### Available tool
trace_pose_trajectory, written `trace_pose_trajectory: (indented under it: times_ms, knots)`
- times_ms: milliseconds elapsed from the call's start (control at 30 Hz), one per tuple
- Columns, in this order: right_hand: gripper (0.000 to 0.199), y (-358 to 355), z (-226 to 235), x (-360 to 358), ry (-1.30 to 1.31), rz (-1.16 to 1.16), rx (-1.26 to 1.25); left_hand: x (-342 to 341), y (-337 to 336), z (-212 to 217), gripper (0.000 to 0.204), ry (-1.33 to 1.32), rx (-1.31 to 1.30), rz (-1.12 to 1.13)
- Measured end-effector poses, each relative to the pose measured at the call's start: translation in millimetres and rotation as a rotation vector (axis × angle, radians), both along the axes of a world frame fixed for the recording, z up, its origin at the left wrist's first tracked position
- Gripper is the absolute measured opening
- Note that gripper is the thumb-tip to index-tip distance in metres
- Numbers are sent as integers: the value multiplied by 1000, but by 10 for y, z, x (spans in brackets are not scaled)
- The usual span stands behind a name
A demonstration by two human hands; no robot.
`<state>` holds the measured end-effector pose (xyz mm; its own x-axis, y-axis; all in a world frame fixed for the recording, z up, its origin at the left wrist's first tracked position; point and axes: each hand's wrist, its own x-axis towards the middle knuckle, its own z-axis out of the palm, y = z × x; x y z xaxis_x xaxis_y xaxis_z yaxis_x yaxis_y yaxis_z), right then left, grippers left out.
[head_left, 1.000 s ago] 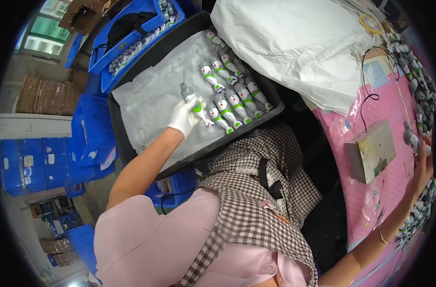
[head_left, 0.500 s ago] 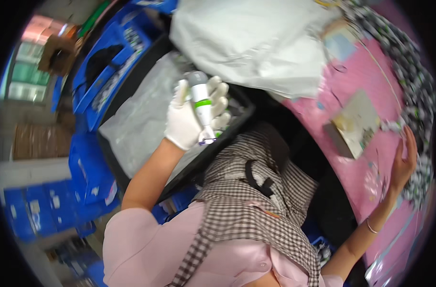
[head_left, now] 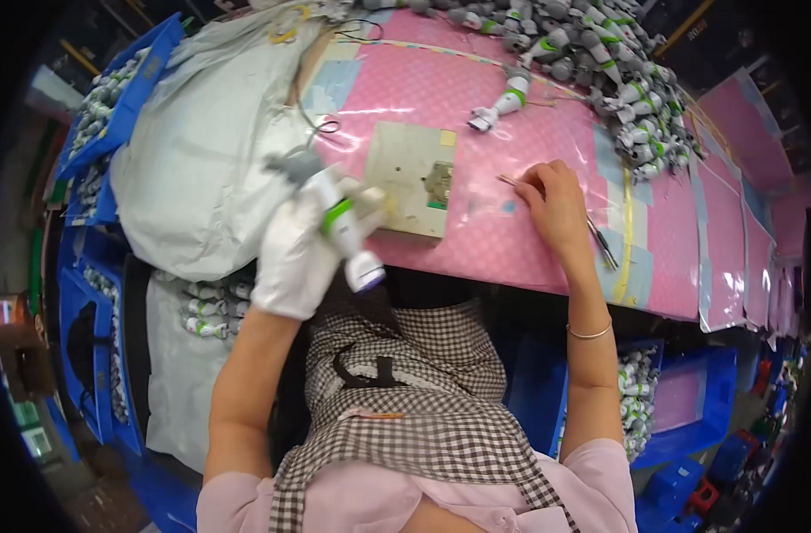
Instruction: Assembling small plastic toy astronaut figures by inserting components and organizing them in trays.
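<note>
My left hand, in a white glove, is closed around a white handheld device with a grey rounded head, a green band and a dark purple end. It is held tilted above the table's front edge, slightly blurred. On the pink table, my bare right hand has its fingers curled at the pale tip of a thin stick-like tool. A dark pen-like end shows past the wrist; whether it belongs to the same tool is hidden. Between my hands stands a beige box with a rough dark patch on top.
Several similar devices are heaped at the table's back, one lying apart. A white sheet covers the left side. Blue bins stand at left, and another blue bin sits below right. A cable runs behind the box.
The view has swung toward the table. My left hand has brought the device from over the grey-lined crate to the table edge; my right hand now curls its fingers at the thin tool.
</note>
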<state>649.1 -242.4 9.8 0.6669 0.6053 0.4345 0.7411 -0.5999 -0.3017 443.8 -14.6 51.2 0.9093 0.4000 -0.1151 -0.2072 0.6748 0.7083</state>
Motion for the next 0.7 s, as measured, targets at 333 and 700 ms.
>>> trace_pose_trajectory:
  times_ms: [333,700]
  knots:
    - [21,856,342,-779,323,508,653,411,42,-51,32,33,-187,-177]
    - [16,982,242,-907,222,520,650,386,129,-148,37,-30,-324,-179]
